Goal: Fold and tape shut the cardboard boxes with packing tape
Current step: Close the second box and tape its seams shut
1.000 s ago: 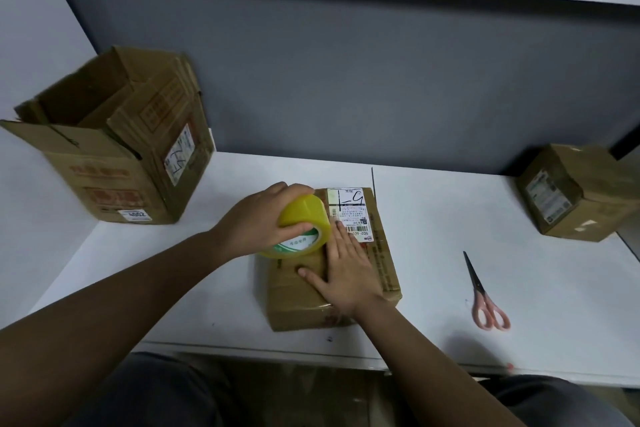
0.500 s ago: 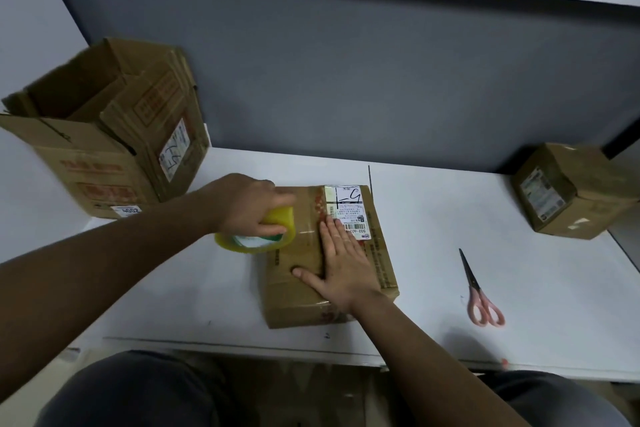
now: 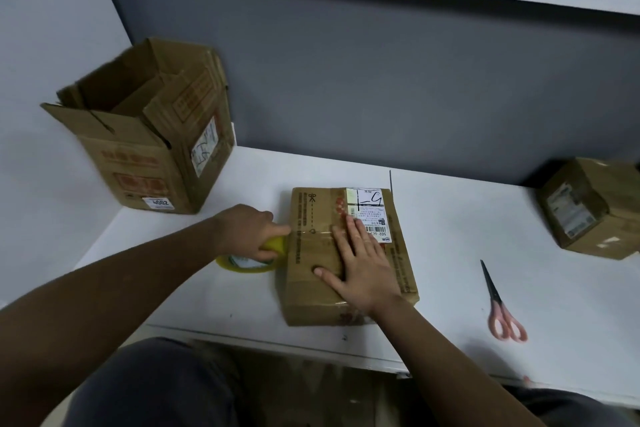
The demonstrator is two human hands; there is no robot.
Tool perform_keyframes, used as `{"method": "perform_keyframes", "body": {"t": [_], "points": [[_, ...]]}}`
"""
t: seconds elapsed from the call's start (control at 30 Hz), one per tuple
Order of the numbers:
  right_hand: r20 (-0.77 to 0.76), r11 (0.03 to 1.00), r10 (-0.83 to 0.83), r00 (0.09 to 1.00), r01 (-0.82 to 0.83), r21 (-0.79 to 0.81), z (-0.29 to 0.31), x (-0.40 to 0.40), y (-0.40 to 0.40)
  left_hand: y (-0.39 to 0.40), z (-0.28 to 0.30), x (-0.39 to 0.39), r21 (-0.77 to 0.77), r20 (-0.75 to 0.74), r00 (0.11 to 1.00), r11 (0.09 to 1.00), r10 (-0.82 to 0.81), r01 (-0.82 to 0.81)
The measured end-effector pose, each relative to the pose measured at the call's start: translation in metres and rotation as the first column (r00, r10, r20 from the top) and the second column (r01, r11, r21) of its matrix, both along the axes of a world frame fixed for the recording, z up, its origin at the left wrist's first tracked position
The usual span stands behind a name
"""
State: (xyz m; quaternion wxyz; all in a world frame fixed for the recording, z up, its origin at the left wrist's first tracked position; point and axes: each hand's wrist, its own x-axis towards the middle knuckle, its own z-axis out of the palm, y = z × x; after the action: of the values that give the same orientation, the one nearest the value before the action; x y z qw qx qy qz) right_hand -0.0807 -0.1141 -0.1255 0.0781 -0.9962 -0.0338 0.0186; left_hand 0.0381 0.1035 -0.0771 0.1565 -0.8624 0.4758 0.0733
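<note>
Box (image 3: 349, 253): closed, flat on the desk (image 3: 467, 246) near its front edge; white label on its far right top
Right hand (image 3: 360, 262): fingers straight, palm pressed flat on the box top
Left hand (image 3: 247, 230): curled round the tape roll (image 3: 247, 262) just left of the box; forefinger touching the box's left edge
Open box (image 3: 145, 135): far left of the box, flaps up
Small box (image 3: 592, 208): far right of the box
Scissors (image 3: 500, 307): right of the box, well apart

packing station — office-like | white table (image 3: 450, 253) | grey partition wall (image 3: 381, 80) | cardboard boxes (image 3: 149, 135) — scissors (image 3: 502, 305)
</note>
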Motion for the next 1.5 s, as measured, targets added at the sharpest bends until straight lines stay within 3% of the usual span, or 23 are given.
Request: {"method": "perform_keyframes", "body": {"t": [0.07, 0.13, 0.2, 0.4, 0.53, 0.7, 0.83, 0.93, 1.03, 1.17, 1.4, 1.5], "points": [[0.099, 0.994, 0.1, 0.99, -0.097, -0.04, 0.002, 0.003, 0.007, 0.003, -0.005, 0.0, -0.044, -0.027, 0.999, 0.998, 0.038, -0.039], [0.055, 0.99, 0.14, 0.989, -0.142, 0.022, 0.003, 0.008, 0.019, 0.005, -0.009, 0.0, -0.085, -0.034, 0.997, 0.994, 0.072, -0.074], [-0.005, 0.992, 0.111, 0.994, -0.11, 0.064, 0.001, 0.01, 0.032, 0.007, -0.013, -0.003, -0.121, -0.057, 0.993, 0.986, 0.107, -0.113], [-0.095, 0.998, 0.039, 0.995, -0.043, -0.041, -0.004, 0.013, 0.05, 0.01, -0.018, -0.005, -0.222, -0.115, 0.975, 0.952, 0.19, -0.212], [-0.053, 0.998, -0.036, 0.998, 0.039, 0.051, 0.003, 0.018, 0.064, 0.012, -0.017, -0.007, -0.259, -0.152, 0.96, 0.928, 0.235, -0.268], [-0.065, 0.999, -0.04, 0.997, 0.042, 0.022, 0.0, 0.018, 0.07, 0.015, -0.02, -0.01, -0.277, -0.154, 0.955, 0.916, 0.255, -0.289], [-0.011, 0.962, -0.229, 0.973, 0.228, 0.15, 0.011, 0.028, 0.07, 0.023, -0.027, -0.012, -0.357, -0.283, 0.921, 0.862, 0.268, -0.36], [-0.114, 0.917, -0.371, 0.922, 0.383, 0.111, 0.022, 0.047, 0.067, 0.026, -0.03, -0.016, -0.407, -0.299, 0.914, 0.829, 0.275, -0.383], [-0.24, 0.924, -0.371, 0.897, 0.383, 0.002, 0.021, 0.055, 0.072, 0.029, -0.036, -0.017, -0.465, -0.347, 0.896, 0.779, 0.278, -0.421], [-0.204, 0.929, -0.367, 0.907, 0.37, -0.026, 0.01, 0.05, 0.071, 0.041, -0.053, -0.018, -0.566, -0.43, 0.873, 0.684, 0.231, -0.46], [-0.176, 0.931, -0.365, 0.914, 0.357, -0.076, 0.016, 0.054, 0.069, 0.054, -0.059, -0.025, -0.546, -0.352, 0.904, 0.731, 0.244, -0.41], [-0.173, 0.934, -0.356, 0.918, 0.345, -0.087, 0.017, 0.053, 0.065, 0.049, -0.045, -0.024, -0.579, -0.344, 0.896, 0.688, 0.281, -0.438]]}}
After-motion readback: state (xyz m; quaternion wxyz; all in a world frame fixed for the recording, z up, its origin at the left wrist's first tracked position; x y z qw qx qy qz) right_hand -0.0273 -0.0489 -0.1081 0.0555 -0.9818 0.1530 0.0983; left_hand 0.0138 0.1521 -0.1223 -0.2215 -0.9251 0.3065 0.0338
